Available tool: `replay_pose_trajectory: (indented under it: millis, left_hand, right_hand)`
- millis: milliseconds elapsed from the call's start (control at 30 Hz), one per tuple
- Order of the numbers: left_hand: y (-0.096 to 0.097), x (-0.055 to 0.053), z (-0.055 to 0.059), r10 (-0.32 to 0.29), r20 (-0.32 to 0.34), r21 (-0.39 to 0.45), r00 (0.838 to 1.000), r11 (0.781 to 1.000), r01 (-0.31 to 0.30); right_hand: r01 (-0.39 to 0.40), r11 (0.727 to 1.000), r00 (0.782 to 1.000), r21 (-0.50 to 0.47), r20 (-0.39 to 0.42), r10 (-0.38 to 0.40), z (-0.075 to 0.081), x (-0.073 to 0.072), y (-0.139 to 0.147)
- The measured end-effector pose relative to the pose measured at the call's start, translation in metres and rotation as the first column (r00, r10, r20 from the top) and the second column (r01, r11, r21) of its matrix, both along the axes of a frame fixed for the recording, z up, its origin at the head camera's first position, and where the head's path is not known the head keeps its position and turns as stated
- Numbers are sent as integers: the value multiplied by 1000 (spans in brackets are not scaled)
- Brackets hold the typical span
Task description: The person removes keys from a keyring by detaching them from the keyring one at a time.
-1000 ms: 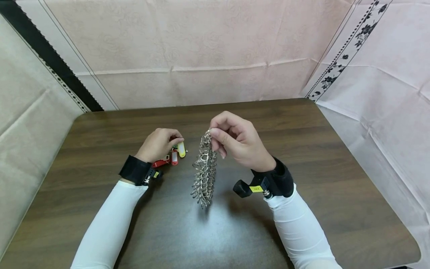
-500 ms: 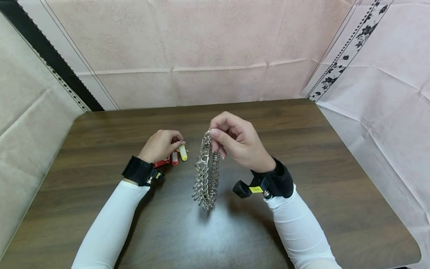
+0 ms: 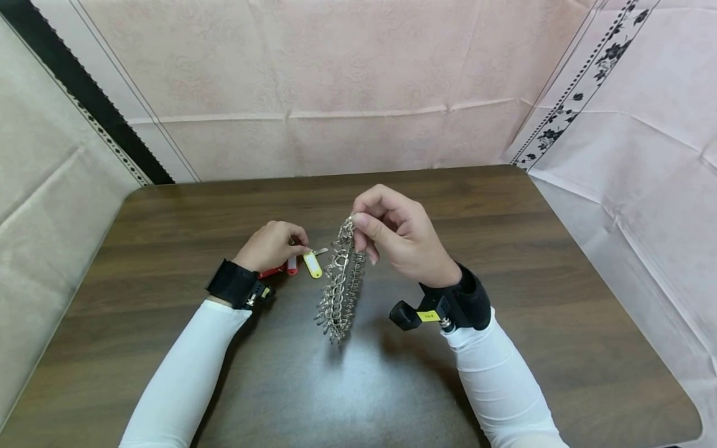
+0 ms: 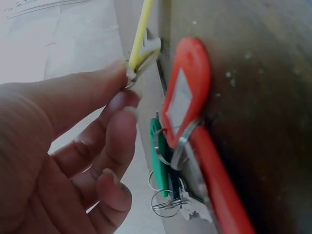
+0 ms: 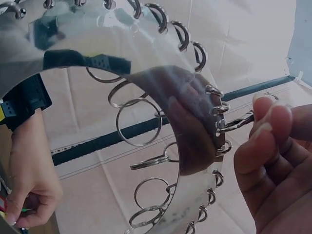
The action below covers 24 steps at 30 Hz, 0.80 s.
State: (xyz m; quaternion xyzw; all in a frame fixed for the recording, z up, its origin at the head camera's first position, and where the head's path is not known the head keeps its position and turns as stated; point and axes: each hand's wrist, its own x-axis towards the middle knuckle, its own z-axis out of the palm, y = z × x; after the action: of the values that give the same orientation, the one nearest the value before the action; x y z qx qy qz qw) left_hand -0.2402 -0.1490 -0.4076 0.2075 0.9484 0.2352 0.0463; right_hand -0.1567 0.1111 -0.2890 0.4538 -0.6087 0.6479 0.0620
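My left hand point(image 3: 271, 246) pinches the ring of a yellow key tag point(image 3: 312, 265) between thumb and forefinger. A small key point(image 3: 321, 251) sticks out beside that tag, towards the right. With thumb and forefinger my right hand point(image 3: 400, 233) holds up a shiny metal hoop point(image 3: 338, 292) by a split ring at its top. In the right wrist view the hoop's flat band point(image 5: 161, 92) carries many small rings point(image 5: 138, 122) along both edges. Close to the left fingers lie a red key tag point(image 4: 187, 83) and a green key tag point(image 4: 158, 151), each with rings.
A second red tag point(image 4: 222, 190) lies among the keys, partly behind the left hand in the head view. The brown wooden table point(image 3: 504, 311) has rounded corners. Pale patterned cloth point(image 3: 358, 87) hangs behind and at both sides.
The left hand has moved slightly right and nearer the camera with the yellow key tag, which is now beside the hoop, its key pointing right. The hoop swings a little; the right hand stays nearly still.
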Motion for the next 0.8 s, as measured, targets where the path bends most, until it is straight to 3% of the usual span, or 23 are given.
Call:
replay_pose_trajectory:
  millis: [200, 300, 500, 667, 800]
  left_hand:
    - [1, 1, -3, -2, 19, -14, 1000, 1000, 2]
    - [1, 1, -2, -21, -12, -10, 1000, 1000, 21]
    - [8, 4, 8, -80, -94, 145, 992, 985, 93]
    - [17, 12, 23, -125, -172, 307, 977, 936, 174]
    - [29, 25, 39, -122, -318, 436, 940, 862, 259]
  right_hand:
    - [-13, 1000, 1000, 18, 3, 13, 0, 0, -1]
    - [-21, 999, 1000, 26, -2, 21, 1, 1, -1]
    - [-39, 998, 999, 39, -12, 39, 2, 2, -1]
    - [-46, 998, 999, 50, -15, 47, -2, 1, -2]
    - [-47, 997, 999, 65, -24, 48, -2, 1, -3]
